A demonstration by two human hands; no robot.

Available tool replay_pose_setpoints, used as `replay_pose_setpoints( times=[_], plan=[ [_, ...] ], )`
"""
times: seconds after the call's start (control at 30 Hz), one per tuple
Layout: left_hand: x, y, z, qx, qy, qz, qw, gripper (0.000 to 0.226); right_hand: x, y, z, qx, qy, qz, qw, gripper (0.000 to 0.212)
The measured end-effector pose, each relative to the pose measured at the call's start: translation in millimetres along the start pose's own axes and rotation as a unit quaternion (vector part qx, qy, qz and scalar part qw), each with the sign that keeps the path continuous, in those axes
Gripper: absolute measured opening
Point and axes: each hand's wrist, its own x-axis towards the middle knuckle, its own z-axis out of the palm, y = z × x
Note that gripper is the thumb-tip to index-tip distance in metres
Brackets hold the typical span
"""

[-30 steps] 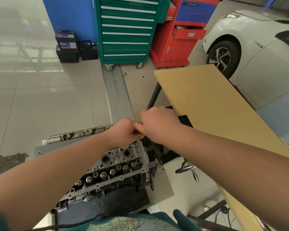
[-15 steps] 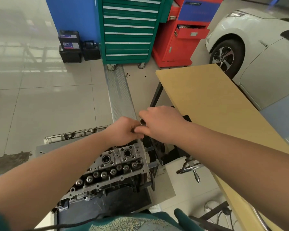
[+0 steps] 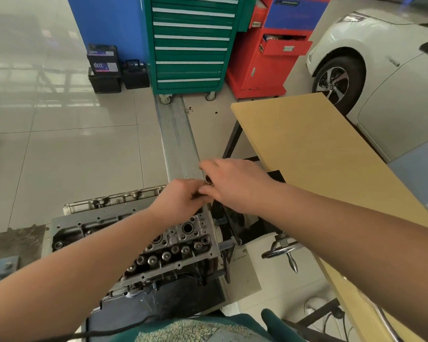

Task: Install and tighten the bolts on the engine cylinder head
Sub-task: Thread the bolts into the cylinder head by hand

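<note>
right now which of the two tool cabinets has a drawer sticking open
The red tool cabinet: one upper drawer is pulled out with things showing inside. The green tool cabinet to its left has every drawer shut flush.

Floor [image 3: 72, 149]: pale glossy tiles, reflecting light. A ribbed metal strip [image 3: 176, 137] runs from the green drawer cabinet [image 3: 190, 43], which stands on castors against a blue wall panel [image 3: 109, 21]. Left of the cabinet: black batteries [image 3: 104, 67]. Right of it: a red tool cabinet [image 3: 269, 50], then a white car [image 3: 381, 70]. Nearer than the cabinet, a tan board [image 3: 319, 154].
</note>
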Motion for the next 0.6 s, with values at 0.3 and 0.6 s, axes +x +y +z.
replay_pose_setpoints(
  times=[0.3,0.6],
  plan=[
    [1,6,-9,-0.062,-0.074,-0.016,0.995,0.019,2,-2,15,-0.078,0.036,0.015,0.996,0.034],
    [-4,3,-5,0.015,-0.052,-0.004,0.999,0.005,-2,21,10,-0.017,-0.028,-0.122,0.992,0.016]
  ],
)
